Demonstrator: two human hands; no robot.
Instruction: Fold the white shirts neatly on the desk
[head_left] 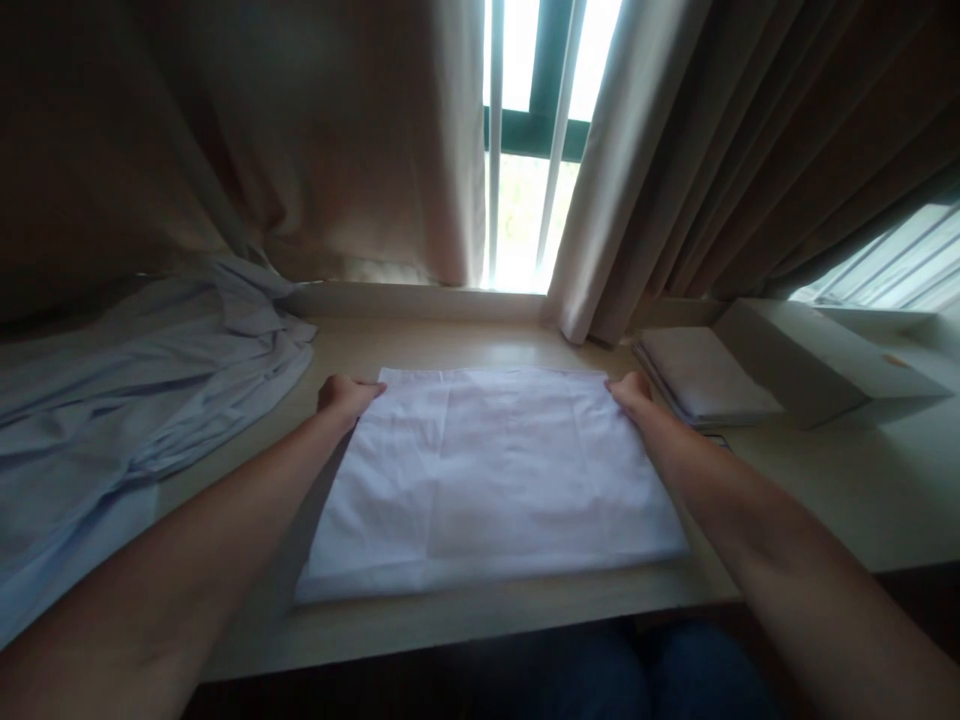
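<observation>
A white cloth (502, 470), folded into a wide rectangle with faint crease lines, lies flat on the pale tabletop (480, 335) in front of me. My left hand (349, 396) pinches its far left corner between thumb and fingers. At the far right corner, my right hand (631, 390) grips the cloth the same way. Both arms reach forward along the sides of the cloth, whose far edge runs nearly straight between the hands. The fingers underneath the corners are partly hidden.
A rumpled heap of pale cloth (217, 370) covers the table's left side. On the right sit a folded stack of cloth (701, 372) and a light box-like block (817, 355). Long curtains (375, 150) hang behind the table around a bright window (536, 130).
</observation>
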